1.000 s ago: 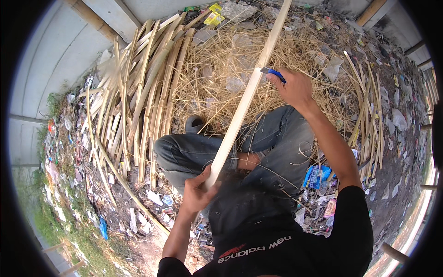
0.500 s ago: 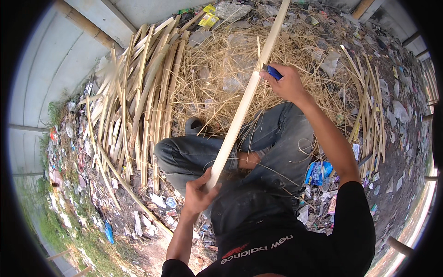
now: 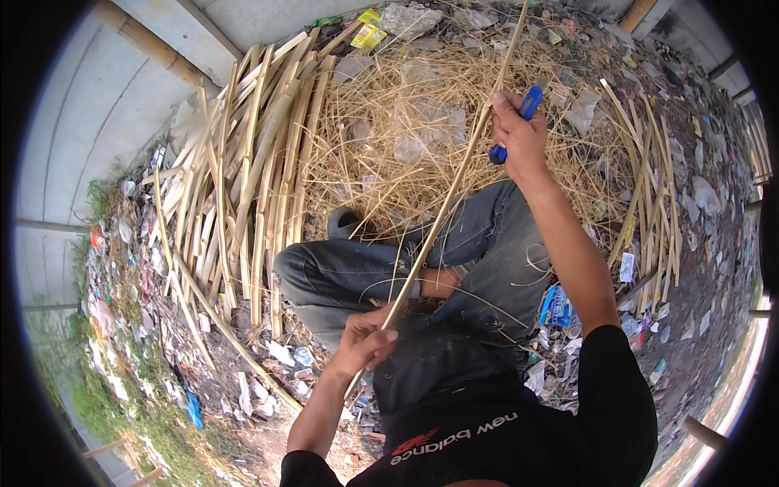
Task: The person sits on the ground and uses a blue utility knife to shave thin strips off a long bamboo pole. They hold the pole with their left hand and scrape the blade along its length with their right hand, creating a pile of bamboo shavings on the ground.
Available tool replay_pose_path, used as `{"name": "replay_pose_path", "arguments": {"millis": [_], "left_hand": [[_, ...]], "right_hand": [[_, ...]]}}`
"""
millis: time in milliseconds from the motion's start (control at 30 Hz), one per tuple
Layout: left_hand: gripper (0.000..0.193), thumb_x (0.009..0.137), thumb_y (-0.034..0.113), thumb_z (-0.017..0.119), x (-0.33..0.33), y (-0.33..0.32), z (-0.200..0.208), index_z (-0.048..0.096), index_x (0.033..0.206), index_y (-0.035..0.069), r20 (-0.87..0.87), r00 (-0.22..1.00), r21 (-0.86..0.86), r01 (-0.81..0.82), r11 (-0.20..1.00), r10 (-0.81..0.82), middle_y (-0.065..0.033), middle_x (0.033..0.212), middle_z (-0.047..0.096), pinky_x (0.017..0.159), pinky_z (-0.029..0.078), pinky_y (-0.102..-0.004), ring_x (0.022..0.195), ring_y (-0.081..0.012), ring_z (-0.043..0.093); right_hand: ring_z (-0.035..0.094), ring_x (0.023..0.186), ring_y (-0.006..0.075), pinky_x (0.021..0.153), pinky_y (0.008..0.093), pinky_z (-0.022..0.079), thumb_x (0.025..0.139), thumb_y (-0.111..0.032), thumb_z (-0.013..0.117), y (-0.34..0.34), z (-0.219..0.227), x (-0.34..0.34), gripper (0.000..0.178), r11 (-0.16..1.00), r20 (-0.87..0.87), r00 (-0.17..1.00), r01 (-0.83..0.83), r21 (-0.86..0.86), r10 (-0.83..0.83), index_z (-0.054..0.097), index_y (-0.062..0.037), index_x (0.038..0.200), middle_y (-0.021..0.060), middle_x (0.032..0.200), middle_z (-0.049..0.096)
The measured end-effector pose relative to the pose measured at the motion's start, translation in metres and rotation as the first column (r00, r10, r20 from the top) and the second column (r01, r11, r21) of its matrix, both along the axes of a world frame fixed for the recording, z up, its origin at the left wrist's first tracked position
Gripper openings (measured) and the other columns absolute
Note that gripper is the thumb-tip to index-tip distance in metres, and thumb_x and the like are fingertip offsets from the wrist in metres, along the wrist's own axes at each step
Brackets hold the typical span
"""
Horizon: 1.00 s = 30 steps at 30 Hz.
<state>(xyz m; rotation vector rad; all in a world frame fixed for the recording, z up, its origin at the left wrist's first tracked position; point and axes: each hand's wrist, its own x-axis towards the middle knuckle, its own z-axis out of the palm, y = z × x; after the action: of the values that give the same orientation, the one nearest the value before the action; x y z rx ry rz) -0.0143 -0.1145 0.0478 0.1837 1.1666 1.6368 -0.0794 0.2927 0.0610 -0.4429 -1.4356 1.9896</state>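
Observation:
A long bamboo strip [image 3: 443, 219], turned narrow edge up, slants across my crossed legs from lower left to the top edge of the view. Its lower part is pinched in my left hand [image 3: 367, 341], with a short end sticking out below. Higher up, my right hand [image 3: 522, 136] is closed on a blue utility knife [image 3: 531, 101], its blade end pointing up and away from the strip. The thumb and forefinger of that hand also grip the strip's side. The knife's lower end shows beneath the curled fingers.
At left lies a large pile of split bamboo strips [image 3: 264, 162]. Thin shavings [image 3: 381, 146] cover the ground ahead of my legs. A smaller bundle of strips [image 3: 649, 195] is at right. Litter, including a blue wrapper [image 3: 556, 306], surrounds me; a pale wall [image 3: 73, 154] stands at far left.
The strip has been rolled from its broad face onto its narrow edge. My right hand has moved up and right, swinging the knife off the strip to point away. The left-hand grip has shifted slightly.

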Motion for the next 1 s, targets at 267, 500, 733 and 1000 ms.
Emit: {"name": "replay_pose_path", "arguments": {"millis": [267, 500, 733, 1000], "left_hand": [[0.058, 0.097, 0.015, 0.065, 0.02, -0.012, -0.021, 0.052, 0.152, 0.003, 0.442, 0.893, 0.08, -0.136, 0.987, 0.087, 0.0033, 0.058, 0.034, 0.04, 0.028, -0.024, 0.038, -0.0071, 0.028], [0.055, 0.099, 0.017, 0.064, 0.016, -0.011, -0.02, 0.053, 0.152, 0.005, 0.385, 0.906, 0.052, -0.213, 0.976, 0.177, 0.0032, 0.059, 0.035, 0.039, 0.027, -0.0243, 0.038, -0.0075, 0.028], [0.054, 0.099, 0.016, 0.064, 0.008, -0.002, -0.014, 0.053, 0.151, 0.004, 0.345, 0.925, 0.061, -0.19, 0.98, 0.158, 0.0033, 0.059, 0.036, 0.04, 0.027, -0.0243, 0.039, -0.0073, 0.029], [0.053, 0.099, 0.007, 0.06, 0.021, -0.012, -0.018, 0.053, 0.151, 0.002, 0.158, 0.973, -0.043, -0.165, 0.985, 0.169, 0.0036, 0.058, 0.036, 0.04, 0.029, -0.025, 0.039, -0.0076, 0.033]], "right_hand": [[0.031, 0.046, 0.0013, 0.045, 0.0211, 0.029, 0.112, -0.028, 0.055, 0.03, -0.001, 0.007, 0.022, 0.751, -0.26, 0.884, -0.468, -0.466, 0.389, 0.057, -0.0059, 0.116, -0.0092, 0.06, 0.033], [0.065, 0.067, 0.03, 0.065, 0.0449, 0.05, 0.104, -0.05, 0.061, -0.033, 0.015, 0.034, 0.05, 0.473, 0.674, 0.737, -0.613, 0.633, 0.052, 0.063, -0.0007, 0.102, 0.0132, 0.074, 0.062], [0.069, 0.073, 0.0456, 0.07, 0.0547, 0.054, 0.108, -0.047, 0.054, -0.092, 0.016, 0.054, 0.051, 0.326, 0.633, 0.735, -0.677, 0.66, 0.243, 0.065, 0.0015, 0.095, 0.0218, 0.072, 0.068], [0.066, 0.064, 0.0455, 0.062, 0.0528, 0.052, 0.11, -0.048, 0.049, -0.084, 0.011, 0.05, 0.057, 0.288, 0.718, 0.665, -0.742, 0.605, 0.206, 0.067, 0.0009, 0.087, 0.0231, 0.066, 0.063]]}}
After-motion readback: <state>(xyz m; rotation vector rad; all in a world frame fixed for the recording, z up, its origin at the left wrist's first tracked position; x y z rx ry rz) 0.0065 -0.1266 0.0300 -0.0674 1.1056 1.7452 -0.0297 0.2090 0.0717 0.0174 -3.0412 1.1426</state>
